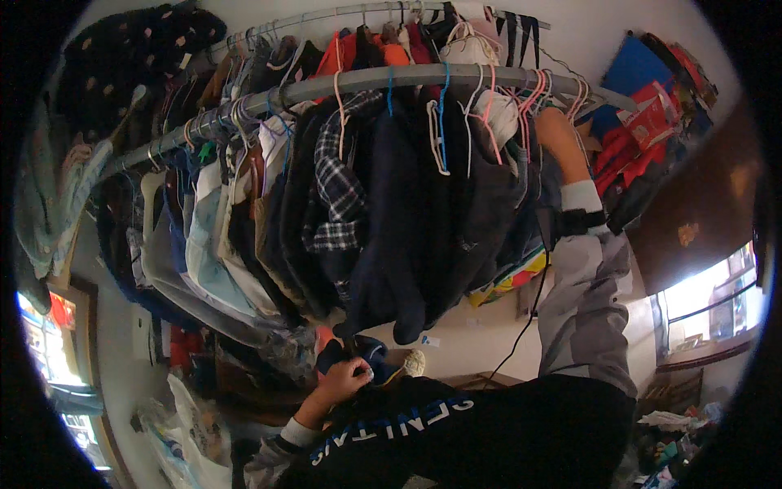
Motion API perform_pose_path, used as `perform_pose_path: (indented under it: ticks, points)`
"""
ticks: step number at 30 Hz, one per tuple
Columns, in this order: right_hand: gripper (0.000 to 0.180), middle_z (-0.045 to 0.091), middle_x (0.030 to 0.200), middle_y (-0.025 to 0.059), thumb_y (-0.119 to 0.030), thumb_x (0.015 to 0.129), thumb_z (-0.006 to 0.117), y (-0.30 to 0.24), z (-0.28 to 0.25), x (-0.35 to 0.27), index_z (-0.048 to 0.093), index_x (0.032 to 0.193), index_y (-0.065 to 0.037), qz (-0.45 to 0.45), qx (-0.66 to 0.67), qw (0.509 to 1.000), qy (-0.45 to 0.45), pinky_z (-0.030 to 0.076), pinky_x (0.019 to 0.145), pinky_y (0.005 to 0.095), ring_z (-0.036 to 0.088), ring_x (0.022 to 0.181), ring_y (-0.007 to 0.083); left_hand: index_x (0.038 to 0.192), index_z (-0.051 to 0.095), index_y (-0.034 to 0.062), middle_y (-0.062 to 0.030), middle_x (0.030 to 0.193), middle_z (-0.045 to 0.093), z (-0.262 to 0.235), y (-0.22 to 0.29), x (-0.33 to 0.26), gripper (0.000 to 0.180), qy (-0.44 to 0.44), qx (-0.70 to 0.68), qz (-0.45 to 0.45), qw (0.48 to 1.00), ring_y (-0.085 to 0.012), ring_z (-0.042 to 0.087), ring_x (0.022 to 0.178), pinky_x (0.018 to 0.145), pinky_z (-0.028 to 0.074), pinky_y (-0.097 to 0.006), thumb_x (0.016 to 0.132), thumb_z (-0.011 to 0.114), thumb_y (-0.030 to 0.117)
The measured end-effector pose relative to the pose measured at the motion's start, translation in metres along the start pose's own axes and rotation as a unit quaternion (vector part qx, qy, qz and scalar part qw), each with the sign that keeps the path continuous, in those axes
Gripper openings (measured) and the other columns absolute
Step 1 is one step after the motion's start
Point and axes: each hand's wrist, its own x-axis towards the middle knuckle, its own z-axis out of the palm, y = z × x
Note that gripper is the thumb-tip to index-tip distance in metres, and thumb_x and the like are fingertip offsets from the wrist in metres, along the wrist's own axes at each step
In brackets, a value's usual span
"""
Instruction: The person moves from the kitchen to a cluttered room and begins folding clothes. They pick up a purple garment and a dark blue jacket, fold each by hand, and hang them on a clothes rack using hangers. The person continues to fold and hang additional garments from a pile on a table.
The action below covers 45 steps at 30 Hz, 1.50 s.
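Observation:
My left hand (346,379) is low in the middle, below the hanging clothes, its fingers curled together. Something dark is at the fingertips, too dim to name. Just above hangs a long dark navy garment (391,220), with a black-and-white plaid shirt (338,179) to its left. My right arm, in a grey patterned sleeve (582,293), is raised toward the right end of the near rail (366,80). There my right hand (554,130) is among pink and white hangers (533,90); its fingers are hidden.
A second rail (326,12) with more clothes runs behind. A black cable (529,314) dangles beside my right sleeve. Red and blue bags (652,114) are piled at upper right, above a brown wooden panel (692,220). Plastic bags (191,424) lie at lower left.

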Motion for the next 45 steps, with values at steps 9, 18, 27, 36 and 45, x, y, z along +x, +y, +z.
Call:
perform_pose_path:
  ticks: [9,18,27,36,45]
  points:
    - [0.026,0.063,0.096,0.0103,-0.005,0.087,0.056,-0.123,-0.02,-0.157,0.055,0.112,-0.001,-0.169,0.474,0.839,0.207,0.05,0.073,0.029,0.062,0.081,0.0181,0.089,0.06,0.0053,-0.0182,0.101,0.056,0.001,0.041,0.022,0.016,0.066,0.114,0.184,0.974,-0.035,0.06,0.086,0.075,0.049,-0.04,0.079,0.064,0.016]
    - [0.015,0.045,0.064,-0.0059,-0.009,0.091,0.056,-0.182,0.048,-0.109,0.062,0.099,0.001,0.039,0.79,0.611,-0.028,0.027,0.049,0.0213,0.036,0.053,0.0039,0.087,0.055,0.0022,-0.0173,0.096,0.058,-0.013,0.131,0.045,0.012,-0.052,0.038,0.258,0.964,-0.034,0.06,0.082,0.073,0.049,-0.038,0.083,0.06,0.013]
    - [0.02,0.04,0.062,-0.0067,-0.012,0.093,0.053,-0.133,0.034,-0.11,0.062,0.104,0.002,-0.03,0.832,0.551,-0.06,0.026,0.048,0.0202,0.034,0.052,0.003,0.083,0.063,0.0035,-0.0011,0.08,0.061,-0.127,0.246,0.119,0.006,0.02,-0.29,0.179,0.94,-0.0101,0.057,0.078,0.075,0.044,-0.023,0.079,0.059,0.006]
    - [0.022,0.047,0.062,-0.0054,-0.017,0.094,0.051,-0.103,-0.011,-0.147,0.063,0.105,-0.001,-0.144,0.726,0.666,-0.089,0.032,0.049,0.0201,0.041,0.052,0.0042,0.074,0.063,0.0014,-0.0036,0.07,0.061,-0.175,0.32,0.193,0.01,0.054,-0.402,0.082,0.91,-0.0149,0.058,0.062,0.058,0.047,-0.026,0.072,0.061,0.011]
    - [0.02,0.049,0.062,0.0072,-0.011,0.091,0.051,-0.083,0.0,-0.162,0.061,0.103,0.001,-0.304,0.589,0.748,0.01,0.037,0.051,0.0265,0.047,0.052,0.0128,0.077,0.064,0.001,-0.0057,0.071,0.061,-0.178,0.326,0.221,0.009,-0.002,-0.443,0.081,0.893,-0.0175,0.058,0.06,0.058,0.05,-0.028,0.071,0.063,0.008]
